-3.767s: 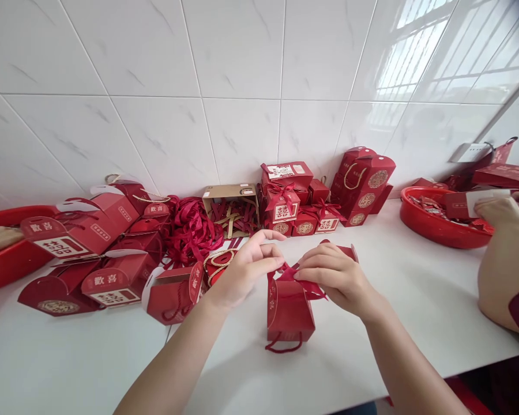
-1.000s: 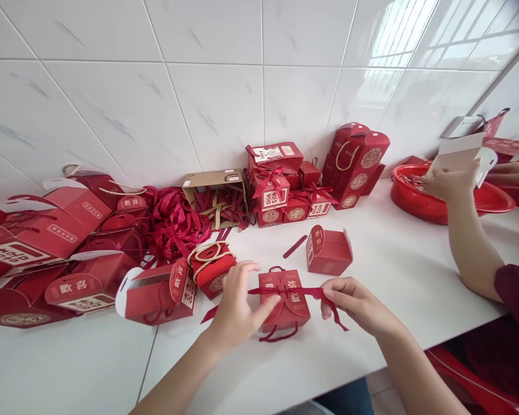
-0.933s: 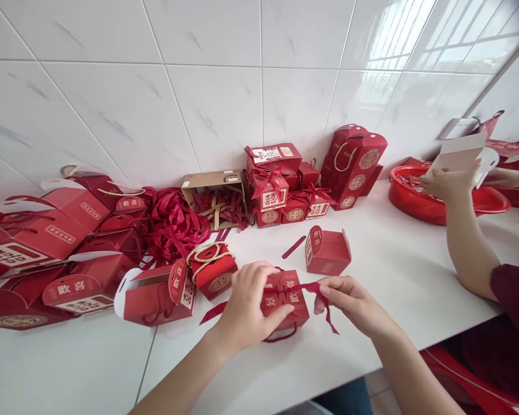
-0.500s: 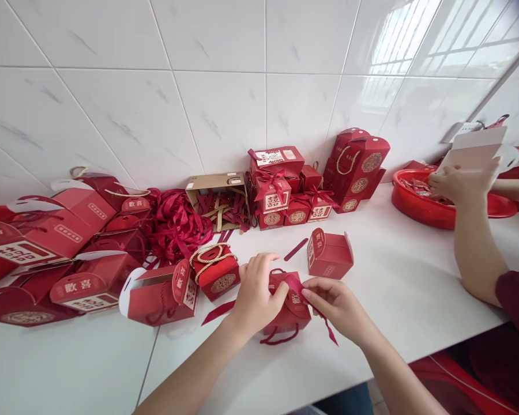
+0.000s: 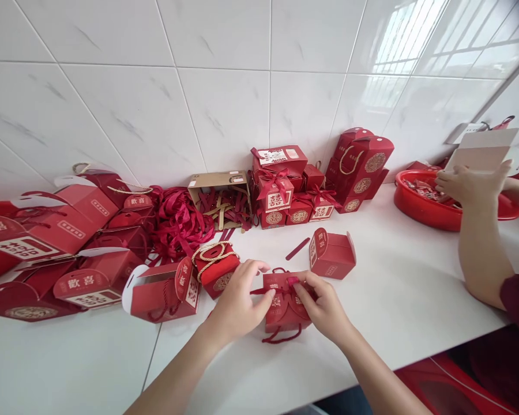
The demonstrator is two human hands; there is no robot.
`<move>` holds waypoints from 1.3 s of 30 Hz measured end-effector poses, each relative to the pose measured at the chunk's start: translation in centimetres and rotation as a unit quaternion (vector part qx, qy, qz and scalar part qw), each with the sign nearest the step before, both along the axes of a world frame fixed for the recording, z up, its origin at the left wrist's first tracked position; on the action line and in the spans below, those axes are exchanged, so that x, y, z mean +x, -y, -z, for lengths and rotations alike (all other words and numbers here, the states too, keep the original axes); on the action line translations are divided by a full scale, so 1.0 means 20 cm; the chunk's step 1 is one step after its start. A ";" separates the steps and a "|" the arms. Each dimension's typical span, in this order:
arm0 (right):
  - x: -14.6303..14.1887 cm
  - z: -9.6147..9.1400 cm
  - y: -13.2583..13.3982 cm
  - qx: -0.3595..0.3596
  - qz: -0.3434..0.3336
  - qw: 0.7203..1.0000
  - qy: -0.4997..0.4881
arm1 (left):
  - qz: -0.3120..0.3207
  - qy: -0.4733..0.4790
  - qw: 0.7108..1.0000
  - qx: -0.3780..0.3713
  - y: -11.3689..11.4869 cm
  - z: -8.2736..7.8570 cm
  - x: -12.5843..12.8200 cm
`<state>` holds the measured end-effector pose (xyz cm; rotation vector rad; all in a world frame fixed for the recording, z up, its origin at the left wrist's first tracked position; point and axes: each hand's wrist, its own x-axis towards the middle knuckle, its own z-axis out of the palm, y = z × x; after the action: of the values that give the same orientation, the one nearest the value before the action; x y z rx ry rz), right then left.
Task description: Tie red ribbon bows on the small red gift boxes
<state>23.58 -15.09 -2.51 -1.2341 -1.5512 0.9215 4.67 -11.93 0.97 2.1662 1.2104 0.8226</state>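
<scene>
A small red gift box [image 5: 282, 311] with gold characters lies on the white counter [image 5: 384, 305] right in front of me. A dark red ribbon [image 5: 281, 284] runs across its top. My left hand [image 5: 237, 302] pinches the ribbon at the box's left side, fingers closed. On the right side my right hand [image 5: 322, 305] is closed on the same ribbon, knuckles against the box. Another small red box [image 5: 332, 253] stands just behind, and a loose ribbon scrap [image 5: 297, 249] lies next to it.
Red gift boxes [image 5: 86, 242] lie heaped at the left beside a pile of red ribbons [image 5: 179, 222] and a cardboard box [image 5: 219, 199]. Finished boxes [image 5: 311, 184] are stacked against the tiled wall. At the right another person's hands [image 5: 469, 184] hold a folded card over a red basin [image 5: 419, 210].
My hands have drawn together over the box, and the ribbon, earlier stretched wide to the right, is now pulled short across its top. The other person has raised the card slightly.
</scene>
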 end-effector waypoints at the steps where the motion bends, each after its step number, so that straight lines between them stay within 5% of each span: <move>1: 0.00 0.00 0.00 -0.015 -0.002 1.000 -0.007 | 0.000 0.011 1.000 -0.026 -0.01 0.01 -0.02; 8: 0.00 -0.01 0.00 -0.074 -0.068 0.990 -0.098 | 0.015 0.094 0.961 -0.260 -0.10 0.14 -0.09; 11: -0.01 -0.02 0.00 -0.096 -0.044 0.989 -0.109 | 0.018 0.121 0.950 -0.286 -0.12 0.14 -0.11; 15: -0.05 -0.03 0.00 -0.092 0.012 0.993 -0.069 | -0.012 0.099 0.965 -0.242 -0.11 0.09 -0.13; 19: -0.08 -0.04 0.00 -0.089 0.053 0.994 -0.035 | -0.024 0.058 0.991 -0.123 -0.08 0.03 -0.13; 26: -0.10 -0.05 -0.02 -0.097 0.099 0.990 0.038 | 0.134 0.012 0.991 -0.016 -0.05 -0.05 -0.07; 31: -0.09 -0.08 -0.01 -0.040 0.029 0.996 0.068 | 0.215 -0.053 0.972 0.078 -0.11 -0.13 0.01; 35: -0.05 -0.08 0.01 -0.012 -0.032 0.998 0.061 | 0.256 -0.076 0.961 0.076 -0.19 -0.20 0.06; 39: -0.04 -0.07 0.01 -0.028 -0.018 0.999 0.031 | 0.235 -0.111 0.961 0.092 -0.28 -0.22 0.14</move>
<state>22.82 -15.21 -1.18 -1.2891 -1.6112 0.9645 7.52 -6.29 5.45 2.6070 0.6784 0.5113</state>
